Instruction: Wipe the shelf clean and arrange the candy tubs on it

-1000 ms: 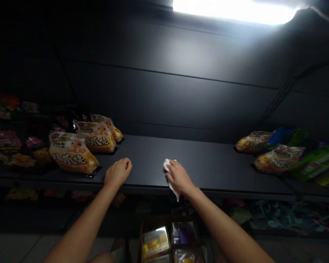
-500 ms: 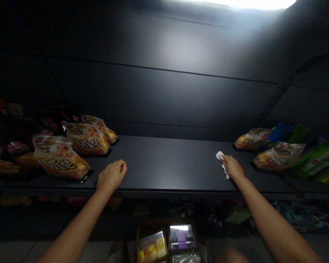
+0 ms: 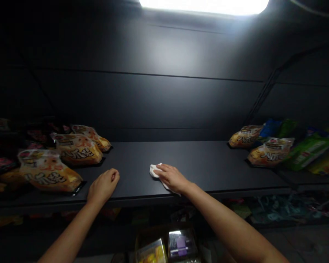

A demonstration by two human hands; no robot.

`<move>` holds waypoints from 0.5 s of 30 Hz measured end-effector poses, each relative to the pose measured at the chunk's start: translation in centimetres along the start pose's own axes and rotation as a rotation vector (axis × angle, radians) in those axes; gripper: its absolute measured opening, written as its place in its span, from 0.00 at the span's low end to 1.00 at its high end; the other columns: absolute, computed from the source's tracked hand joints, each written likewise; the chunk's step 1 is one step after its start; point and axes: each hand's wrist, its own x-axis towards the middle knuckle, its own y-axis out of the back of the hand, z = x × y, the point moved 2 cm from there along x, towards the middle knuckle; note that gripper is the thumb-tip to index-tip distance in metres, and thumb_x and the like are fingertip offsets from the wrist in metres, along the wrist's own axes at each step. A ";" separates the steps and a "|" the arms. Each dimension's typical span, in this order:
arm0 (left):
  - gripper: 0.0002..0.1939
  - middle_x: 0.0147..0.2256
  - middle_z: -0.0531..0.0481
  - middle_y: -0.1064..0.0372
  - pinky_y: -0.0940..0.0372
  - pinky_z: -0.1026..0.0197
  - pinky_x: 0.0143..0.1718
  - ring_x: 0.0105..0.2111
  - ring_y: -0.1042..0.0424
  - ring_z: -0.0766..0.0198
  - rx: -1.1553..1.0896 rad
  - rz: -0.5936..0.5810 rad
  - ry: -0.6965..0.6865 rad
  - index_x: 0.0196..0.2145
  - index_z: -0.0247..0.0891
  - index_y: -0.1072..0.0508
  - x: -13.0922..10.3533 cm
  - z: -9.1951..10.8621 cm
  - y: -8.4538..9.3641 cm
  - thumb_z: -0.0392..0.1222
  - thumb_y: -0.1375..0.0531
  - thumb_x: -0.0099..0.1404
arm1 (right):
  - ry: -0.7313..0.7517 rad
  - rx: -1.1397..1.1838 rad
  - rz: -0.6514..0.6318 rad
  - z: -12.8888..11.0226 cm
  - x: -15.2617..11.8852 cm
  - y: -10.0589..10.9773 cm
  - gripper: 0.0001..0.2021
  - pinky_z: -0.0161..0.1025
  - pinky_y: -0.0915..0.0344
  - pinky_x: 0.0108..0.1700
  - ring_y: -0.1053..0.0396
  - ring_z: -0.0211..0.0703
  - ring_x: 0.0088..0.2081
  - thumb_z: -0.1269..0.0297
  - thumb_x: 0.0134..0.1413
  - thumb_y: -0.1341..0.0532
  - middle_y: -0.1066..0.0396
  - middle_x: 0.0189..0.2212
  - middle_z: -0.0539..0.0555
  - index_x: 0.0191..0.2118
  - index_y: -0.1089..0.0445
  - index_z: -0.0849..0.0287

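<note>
Head view: shelf (image 3: 197, 160), snack bags near both ends.
Right hand (image 3: 171, 178): fingers gripping white cloth (image 3: 155, 170), pressed on shelf; cloth's tail at front edge.
Left hand (image 3: 103, 185): fingers curled closed, at front edge, just beside nearest left bag (image 3: 49, 171).
Below front edge: box (image 3: 138, 241) holding clear packs (image 3: 181, 244).

Bright lamp (image 3: 204, 5) overhead, green bag (image 3: 307, 151) at right, purple-labelled pack (image 3: 181, 244) below
</note>
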 end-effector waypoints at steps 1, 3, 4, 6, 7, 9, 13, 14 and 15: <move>0.15 0.36 0.52 0.27 0.46 0.63 0.30 0.34 0.28 0.62 -0.008 -0.006 0.002 0.36 0.45 0.31 0.0 0.0 0.0 0.50 0.55 0.70 | -0.052 -0.010 0.006 2.0 -1.0 0.6 0.21 0.45 0.46 0.63 0.44 0.45 0.64 0.60 0.68 0.52 0.41 0.64 0.52 0.63 0.41 0.47; 0.16 0.35 0.52 0.27 0.45 0.63 0.30 0.34 0.28 0.62 -0.018 -0.016 0.004 0.36 0.44 0.31 0.0 0.0 0.1 0.50 0.55 0.70 | -0.233 -0.072 0.018 7.2 -3.9 2.4 0.21 0.48 0.44 0.62 0.43 0.48 0.63 0.60 0.67 0.50 0.40 0.64 0.54 0.63 0.40 0.49; 0.16 0.35 0.52 0.27 0.45 0.63 0.30 0.34 0.28 0.62 -0.020 -0.020 0.004 0.36 0.44 0.31 0.0 0.1 0.1 0.50 0.55 0.70 | -0.353 -0.124 0.025 10.2 -5.9 3.6 0.21 0.48 0.43 0.62 0.42 0.49 0.63 0.60 0.67 0.50 0.40 0.63 0.56 0.63 0.40 0.50; 0.16 0.35 0.51 0.27 0.45 0.62 0.31 0.35 0.28 0.61 -0.019 -0.023 0.000 0.36 0.44 0.31 0.1 0.2 0.1 0.51 0.55 0.69 | -0.589 -0.238 0.031 15.7 -10.2 6.2 0.21 0.48 0.44 0.61 0.41 0.51 0.62 0.61 0.67 0.52 0.40 0.63 0.58 0.63 0.39 0.51; 0.16 0.35 0.51 0.27 0.45 0.62 0.31 0.36 0.28 0.60 -0.017 -0.020 -0.007 0.37 0.44 0.31 0.1 0.3 0.0 0.50 0.55 0.69 | -0.692 -0.283 0.026 18.0 -12.3 7.5 0.21 0.47 0.44 0.61 0.41 0.51 0.62 0.61 0.67 0.52 0.40 0.63 0.58 0.63 0.39 0.52; 0.16 0.36 0.50 0.27 0.45 0.61 0.32 0.37 0.28 0.59 -0.003 -0.012 -0.022 0.37 0.44 0.31 0.2 0.4 -0.2 0.50 0.56 0.69 | -0.886 -0.361 0.016 21.3 -15.7 9.8 0.22 0.46 0.43 0.60 0.41 0.52 0.62 0.62 0.67 0.53 0.40 0.63 0.58 0.63 0.40 0.54; 0.16 0.36 0.51 0.27 0.46 0.60 0.31 0.37 0.28 0.58 0.023 -0.020 -0.031 0.35 0.44 0.32 0.5 0.5 -0.6 0.50 0.56 0.69 | -1.093 -0.417 0.005 22.9 -16.2 11.1 0.22 0.52 0.40 0.57 0.38 0.58 0.59 0.63 0.65 0.53 0.39 0.61 0.65 0.62 0.38 0.59; 0.16 0.36 0.51 0.27 0.47 0.60 0.31 0.36 0.28 0.58 0.022 -0.024 -0.029 0.35 0.44 0.32 0.5 0.5 -0.6 0.50 0.56 0.69 | -1.090 -0.419 0.011 22.4 -14.8 10.6 0.22 0.54 0.40 0.56 0.38 0.60 0.58 0.62 0.65 0.52 0.38 0.60 0.67 0.61 0.38 0.61; 0.16 0.36 0.51 0.28 0.47 0.60 0.31 0.36 0.28 0.58 0.021 -0.028 -0.027 0.35 0.44 0.32 0.6 0.5 -0.6 0.50 0.56 0.69 | -1.068 -0.418 0.017 21.7 -13.0 9.9 0.23 0.55 0.40 0.55 0.38 0.61 0.57 0.61 0.65 0.52 0.38 0.59 0.68 0.61 0.38 0.62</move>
